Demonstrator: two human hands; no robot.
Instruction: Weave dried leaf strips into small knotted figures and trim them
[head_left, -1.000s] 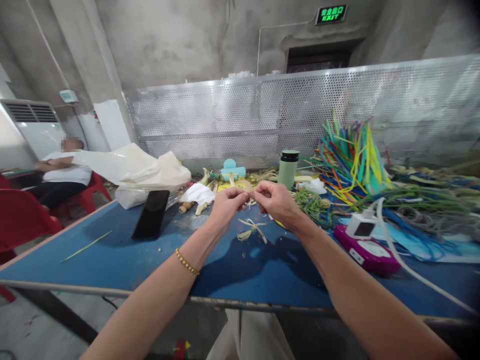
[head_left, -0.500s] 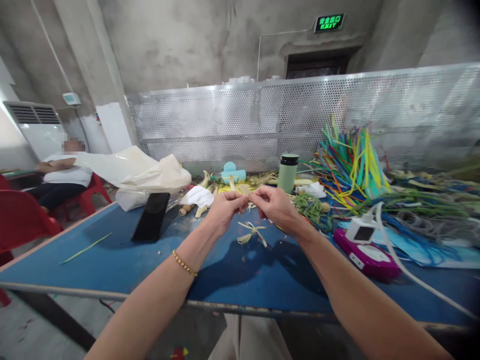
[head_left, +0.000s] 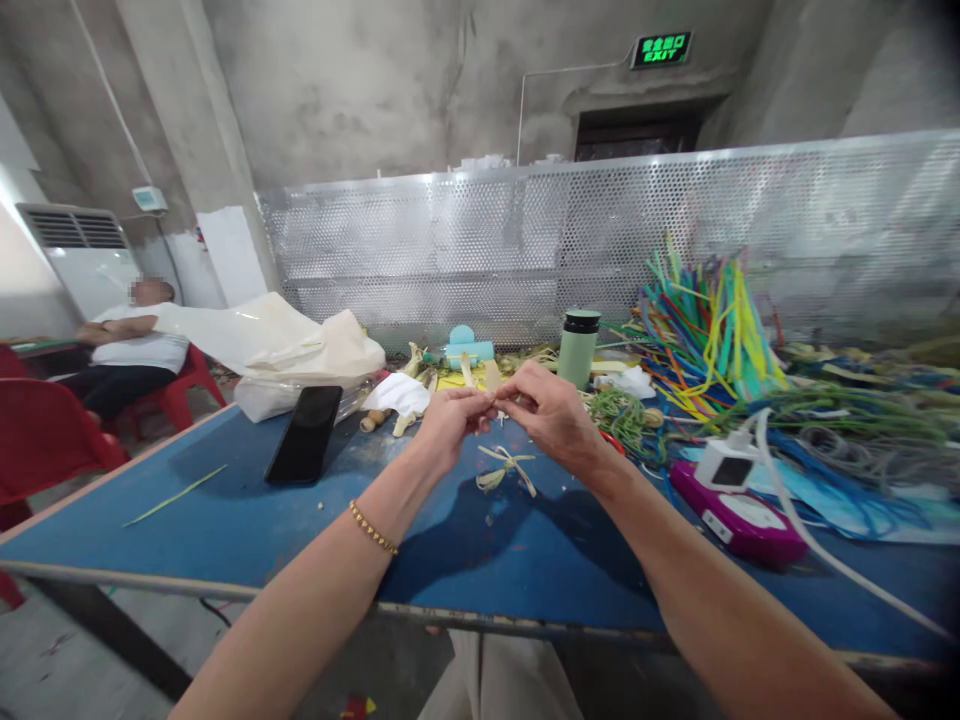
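Note:
My left hand (head_left: 448, 422) and my right hand (head_left: 549, 410) meet above the blue table (head_left: 225, 520), fingertips pinched together on a small pale straw strip (head_left: 495, 401) held between them. A gold bead bracelet (head_left: 373, 527) circles my left wrist. On the table just below the hands lies a small knot of pale straw strips (head_left: 505, 466). More straw pieces and husks (head_left: 420, 362) lie behind the hands.
A black phone (head_left: 304, 447) leans near a cream plastic bag (head_left: 277, 345). A green flask (head_left: 578, 347), coloured strips (head_left: 705, 320), green cords (head_left: 622, 412), a purple device (head_left: 739, 518) with white charger (head_left: 724, 464) sit right. A person (head_left: 127, 350) sits at left by red chairs (head_left: 45, 440).
Both hands stay pinched together on the straw strip, with only small finger shifts. The view has tilted slightly, so the scene sits a little lower in the picture.

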